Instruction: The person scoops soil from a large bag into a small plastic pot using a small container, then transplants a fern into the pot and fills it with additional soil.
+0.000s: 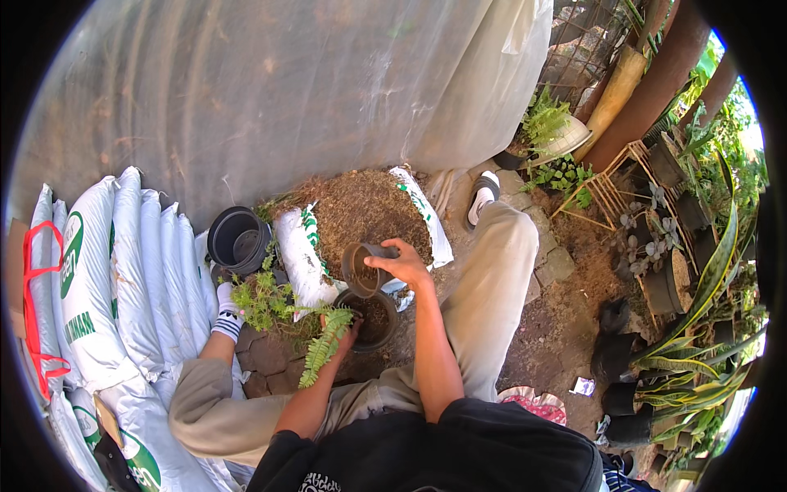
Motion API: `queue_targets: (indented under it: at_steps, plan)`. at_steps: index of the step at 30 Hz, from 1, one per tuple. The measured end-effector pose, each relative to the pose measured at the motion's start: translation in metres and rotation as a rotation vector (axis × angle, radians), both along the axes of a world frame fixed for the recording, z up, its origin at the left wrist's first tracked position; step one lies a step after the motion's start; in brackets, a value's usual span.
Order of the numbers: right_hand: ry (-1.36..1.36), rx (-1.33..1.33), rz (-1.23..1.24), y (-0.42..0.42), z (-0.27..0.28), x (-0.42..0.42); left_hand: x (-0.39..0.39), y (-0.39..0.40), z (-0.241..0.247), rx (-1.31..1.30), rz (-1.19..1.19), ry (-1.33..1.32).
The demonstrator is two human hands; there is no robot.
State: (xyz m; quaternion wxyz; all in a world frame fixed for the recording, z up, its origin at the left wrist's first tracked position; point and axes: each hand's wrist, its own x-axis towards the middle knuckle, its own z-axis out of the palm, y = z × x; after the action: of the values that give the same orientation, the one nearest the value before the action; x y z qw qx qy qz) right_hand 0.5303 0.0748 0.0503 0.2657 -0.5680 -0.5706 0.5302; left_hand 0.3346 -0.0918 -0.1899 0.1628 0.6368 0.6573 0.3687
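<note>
My right hand (403,263) grips a small dark translucent plastic pot (363,277), tilted over a larger black pot (391,332). The larger pot stands on the ground between my legs, with dark soil visible inside. At its left rim, my left hand (348,337) holds a green fern (327,344); the frond hangs over my forearm and hides part of the hand. Beyond the pots lies a cut-open white sack (305,246) heaped with brown potting mix (369,212). Leafy green plants (261,298) lie left of my left hand.
An empty black pot (238,240) stands left of the sack. White printed sacks (132,277) line the left side. Plastic sheeting (276,92) hangs ahead. Potted snake plants (682,375) and a bamboo rack (605,197) stand right. A pink patterned cloth item (533,406) lies beside me.
</note>
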Motion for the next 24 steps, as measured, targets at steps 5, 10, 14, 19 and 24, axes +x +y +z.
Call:
queue_targets:
  at_steps: [5, 10, 14, 19, 24]
  plan:
    - [-0.028, 0.088, -0.625, 0.003, -0.016, -0.009, 0.011, -0.001, 0.052, -0.032, -0.041, -0.092]
    - [-0.216, 0.037, -0.907, -0.004, -0.048, -0.014, 0.011, -0.003, 0.053, -0.049, -0.024, -0.103]
    - [-0.333, 0.099, -0.898, -0.013, -0.066, -0.027, 0.007, -0.002, 0.038, -0.039, -0.035, -0.094]
    - [-0.295, -0.089, -0.869, -0.015, -0.077, -0.034, 0.010, 0.000, 0.035, -0.073, -0.037, -0.309]
    - [-0.223, -0.112, -0.872, -0.017, -0.078, -0.043, 0.016, 0.001, 0.034, -0.111, -0.023, -0.374]
